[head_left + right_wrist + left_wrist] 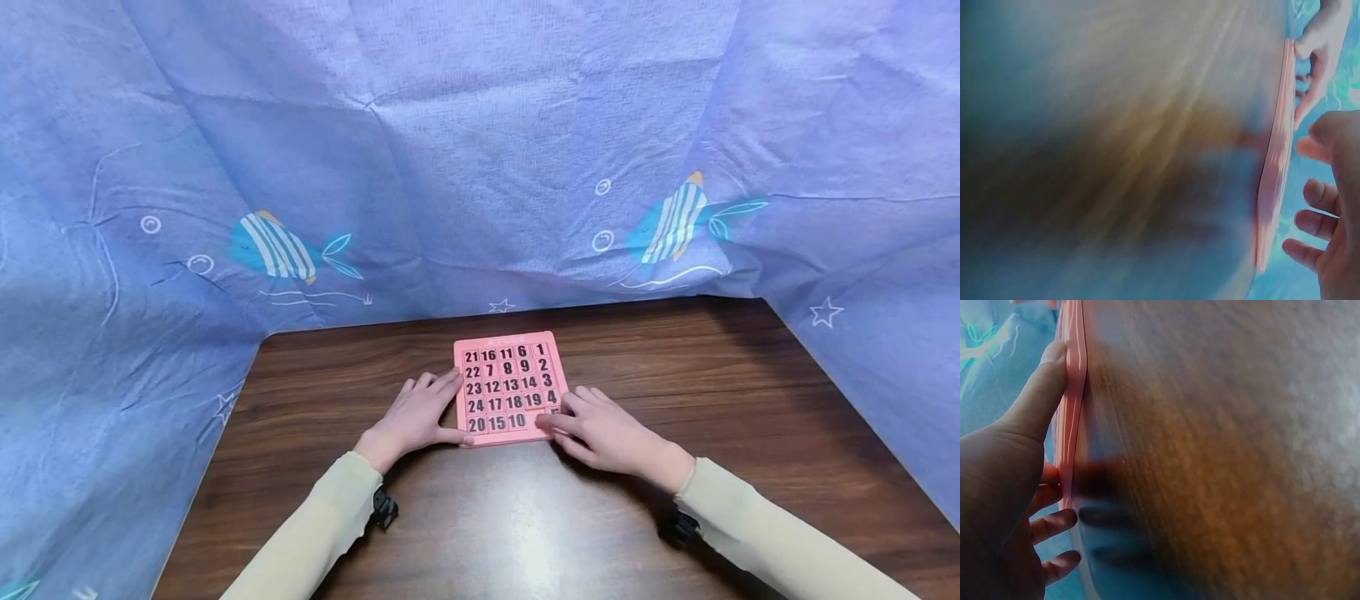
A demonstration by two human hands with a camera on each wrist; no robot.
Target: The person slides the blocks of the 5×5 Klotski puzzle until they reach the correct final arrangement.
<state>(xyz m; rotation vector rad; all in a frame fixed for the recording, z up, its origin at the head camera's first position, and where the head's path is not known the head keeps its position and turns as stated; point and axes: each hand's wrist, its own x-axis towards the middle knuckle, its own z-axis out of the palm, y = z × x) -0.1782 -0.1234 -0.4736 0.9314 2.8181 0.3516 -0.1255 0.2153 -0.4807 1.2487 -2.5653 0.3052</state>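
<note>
A pink number slide puzzle (pixel 512 385), its square tiles printed with black numbers, lies flat on the wooden table. My left hand (pixel 422 415) rests against its left side, thumb at the near left corner; in the left wrist view the thumb (pixel 1040 394) touches the pink edge. My right hand (pixel 611 429) is at the near right corner, its index fingertip on the bottom row beside the 10 tile (pixel 516 421). That finger partly hides the 5 tile. The right wrist view has the fingers of my right hand (pixel 1335 212) loosely bent near the puzzle edge (pixel 1275 169).
A blue cloth (pixel 480 167) with striped fish hangs behind and beside the dark wooden table (pixel 337 358). Light glares on the tabletop in front of the puzzle. Each forearm has a pale sleeve (pixel 322 525) and a small black device (pixel 384 508) under the wrist.
</note>
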